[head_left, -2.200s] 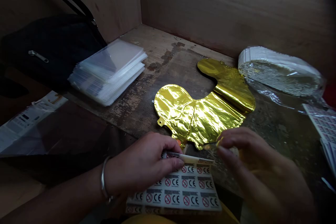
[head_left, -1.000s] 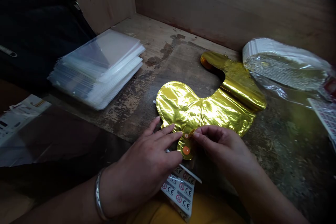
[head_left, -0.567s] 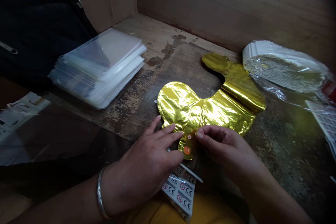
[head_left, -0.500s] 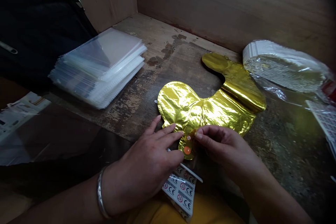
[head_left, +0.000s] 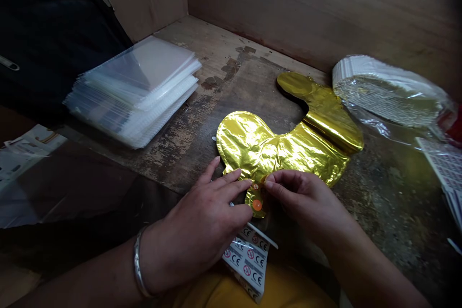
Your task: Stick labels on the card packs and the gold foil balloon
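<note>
Here, the right hand [head_left: 303, 197] pinches one gold foil balloon [head_left: 285, 159], left hand [head_left: 195, 231] touching.

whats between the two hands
In the head view, the tab of the gold foil balloon lies between the left hand and the right hand, with an orange sticker on it.

A gold foil balloon [head_left: 274, 154] lies flat on an old wooden table [head_left: 245, 86]. The right hand [head_left: 303, 197] pinches the balloon's small neck, just beside a round orange sticker [head_left: 257, 205]. The left hand [head_left: 198, 216], with a silver bangle [head_left: 139, 264], lies open against the neck. A sheet of stickers [head_left: 249, 262] pokes out below. A pile of clear plastic bags [head_left: 133, 96] sits farther left.
</note>
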Tool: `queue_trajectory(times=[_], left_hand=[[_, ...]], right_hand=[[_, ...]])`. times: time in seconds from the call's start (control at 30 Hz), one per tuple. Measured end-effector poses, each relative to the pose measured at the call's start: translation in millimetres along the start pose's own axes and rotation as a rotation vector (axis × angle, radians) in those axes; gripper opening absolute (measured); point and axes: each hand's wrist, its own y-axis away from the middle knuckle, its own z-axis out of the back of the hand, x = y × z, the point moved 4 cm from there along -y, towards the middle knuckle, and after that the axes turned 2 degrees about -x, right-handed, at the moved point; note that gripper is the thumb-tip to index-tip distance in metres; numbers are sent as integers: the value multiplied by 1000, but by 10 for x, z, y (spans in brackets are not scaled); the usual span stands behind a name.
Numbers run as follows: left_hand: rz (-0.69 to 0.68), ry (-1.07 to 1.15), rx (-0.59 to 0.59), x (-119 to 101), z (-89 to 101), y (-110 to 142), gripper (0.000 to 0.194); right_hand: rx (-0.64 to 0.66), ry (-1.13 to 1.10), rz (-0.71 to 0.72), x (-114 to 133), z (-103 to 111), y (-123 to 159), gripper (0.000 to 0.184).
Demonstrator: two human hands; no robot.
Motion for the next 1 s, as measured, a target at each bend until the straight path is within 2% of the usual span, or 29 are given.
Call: queue_trajectory(times=[0.3, 0.63, 0.83, 0.9, 1.0], left_hand=[[-7, 42, -59, 17, 6, 7, 9], [-15, 23, -74, 17, 12, -7, 7], [-136, -71, -187, -7, -77, -17, 3], [-159, -95, -186, -16, -102, -28, 3], [-151, -106, -156, -23, -103, -47, 4]], right_hand=[[-25, 58, 3, -17, 9, -28, 33], [-76, 159, 25, 0, -7, -38, 30], [-129, 240, 93, -6, -27, -33, 25], [-165, 323, 131, -11, -44, -24, 23], [-305, 601, 267, 33, -14, 19, 17]])
